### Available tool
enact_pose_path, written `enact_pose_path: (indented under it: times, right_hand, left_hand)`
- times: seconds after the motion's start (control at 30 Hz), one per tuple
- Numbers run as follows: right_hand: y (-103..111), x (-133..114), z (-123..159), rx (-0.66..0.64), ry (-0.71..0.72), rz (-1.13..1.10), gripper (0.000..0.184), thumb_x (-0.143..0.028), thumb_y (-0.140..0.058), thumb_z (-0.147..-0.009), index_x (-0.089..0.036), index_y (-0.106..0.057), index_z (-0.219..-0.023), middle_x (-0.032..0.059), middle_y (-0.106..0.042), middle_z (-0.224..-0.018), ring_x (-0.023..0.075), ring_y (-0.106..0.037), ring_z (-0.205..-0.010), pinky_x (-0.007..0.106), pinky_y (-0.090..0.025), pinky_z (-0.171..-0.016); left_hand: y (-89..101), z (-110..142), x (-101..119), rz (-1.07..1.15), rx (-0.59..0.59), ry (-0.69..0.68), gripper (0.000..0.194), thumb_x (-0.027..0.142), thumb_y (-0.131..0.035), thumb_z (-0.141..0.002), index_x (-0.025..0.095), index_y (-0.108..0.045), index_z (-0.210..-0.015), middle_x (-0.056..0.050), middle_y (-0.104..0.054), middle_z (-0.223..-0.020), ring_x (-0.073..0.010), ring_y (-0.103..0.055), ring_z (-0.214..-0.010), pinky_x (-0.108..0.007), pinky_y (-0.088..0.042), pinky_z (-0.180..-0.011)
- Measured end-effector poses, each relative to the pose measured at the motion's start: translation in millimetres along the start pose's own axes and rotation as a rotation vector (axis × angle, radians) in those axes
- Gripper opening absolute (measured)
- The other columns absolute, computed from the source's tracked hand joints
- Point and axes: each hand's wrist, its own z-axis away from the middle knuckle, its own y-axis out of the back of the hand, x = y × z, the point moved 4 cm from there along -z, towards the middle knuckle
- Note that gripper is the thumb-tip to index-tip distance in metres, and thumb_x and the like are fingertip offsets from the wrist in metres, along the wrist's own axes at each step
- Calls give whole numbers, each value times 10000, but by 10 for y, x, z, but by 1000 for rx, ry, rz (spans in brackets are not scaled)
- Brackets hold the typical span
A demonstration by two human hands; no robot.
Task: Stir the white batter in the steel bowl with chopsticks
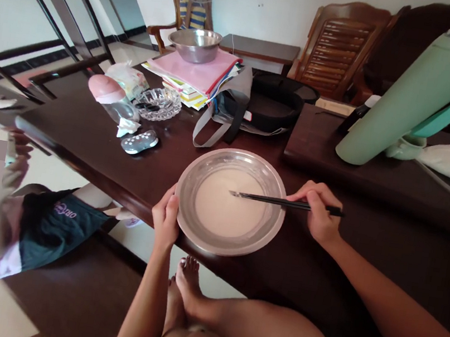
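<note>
A wide metal bowl (pixel 224 247) stands at the front edge of the dark wooden table, partly filled with a pale, creamy liquid (pixel 222 213). My left hand (pixel 166 219) grips the bowl's left rim, thumb on top. On the other side, my right hand (pixel 322 214) is closed around a pair of black chopsticks (pixel 275 201). Their light-coloured tips reach over the bowl's middle and meet the liquid's surface; whether they dip below it I cannot tell.
Behind the bowl lie a black and grey bag (pixel 255 105), a glass ashtray (pixel 158 105) and a dark patterned case (pixel 140 142). Another metal bowl (pixel 196 46) sits on stacked folders (pixel 188 73). A tall green flask (pixel 422 96) rises at right. One person (pixel 60 223) sits at left, another (pixel 193 12) farther back.
</note>
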Motion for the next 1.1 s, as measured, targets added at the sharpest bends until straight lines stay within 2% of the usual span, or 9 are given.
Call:
enact_pose_path:
  times: [0.07, 0.2, 0.37, 0.53, 0.7, 0.77, 0.87, 1.03, 1.1]
  right_hand:
    - [19, 13, 1, 49, -9, -65, 306, -350, -526, -986, -256, -688, -743, 14, -693, -659, 176, -564, -599, 355, -428, -595]
    - [-56, 15, 11, -134, -53, 48, 241, -359, -557, -969, -260, -733, -837, 37, -737, -780, 199, -632, -705, 380, -478, -654]
    - [33, 4, -1, 82, -29, -20, 327, -411, -535, -973, -254, -668, -719, 23, -684, -644, 187, -572, -585, 369, -438, -585]
    - [-64, -1, 4, -168, -43, 64, 229, -344, -555, -973, -267, -737, -859, 35, -736, -796, 208, -645, -730, 392, -480, -674]
    - [50, -15, -24, 115, -7, -46, 302, -373, -532, -982, -274, -669, -732, 16, -668, -644, 186, -559, -579, 378, -427, -589]
    - [2, -5, -14, 35, -40, -98, 268, -368, -535, -982, -269, -665, -770, 10, -685, -638, 187, -576, -579, 368, -431, -578]
    - [-69, 0, 4, -118, -61, -35, 186, -329, -576, -967, -258, -711, -861, 25, -737, -754, 199, -645, -692, 373, -477, -641]
    - [27, 1, -8, 106, -8, -124, 229, -357, -568, -966, -256, -670, -787, 13, -687, -627, 183, -586, -576, 359, -442, -576]
    - [-9, 10, -2, 37, -33, -159, 225, -354, -560, -970, -248, -663, -800, 10, -694, -612, 180, -576, -557, 345, -430, -547]
  left_hand:
    - [-3, 2, 6, -12, -3, 5, 578, 596, -462, -926, 138, -720, -1167, -121, -736, -1182, -291, -656, -1142, -380, -489, -997]
    - [-2, 0, 32, -27, 11, -12, 574, 599, -462, -925, 141, -727, -1148, -116, -740, -1160, -287, -657, -1136, -373, -488, -994]
    - [-9, -3, 27, -8, 4, -13, 574, 599, -466, -923, 142, -727, -1152, -115, -741, -1154, -285, -663, -1120, -378, -493, -985]
    - [-3, -1, 21, -14, 9, -20, 569, 594, -468, -928, 142, -731, -1153, -117, -741, -1153, -285, -663, -1118, -368, -492, -982]
    - [-3, -2, 30, -12, 9, -31, 554, 585, -469, -932, 146, -732, -1144, -112, -745, -1144, -284, -664, -1115, -372, -496, -979]
    - [-4, -2, 30, -18, 7, -27, 554, 584, -468, -932, 148, -732, -1149, -110, -745, -1145, -283, -666, -1107, -370, -496, -977]
    - [-1, 0, 30, -21, 13, -34, 546, 570, -465, -940, 146, -734, -1154, -109, -745, -1145, -277, -668, -1093, -351, -496, -963]
    - [-5, 2, 25, 2, 2, -60, 520, 542, -471, -954, 147, -733, -1168, -107, -745, -1149, -265, -668, -1095, -337, -490, -959]
    - [-7, 0, 26, 9, 0, -70, 511, 537, -474, -957, 151, -737, -1166, -105, -745, -1154, -263, -666, -1101, -335, -488, -962]
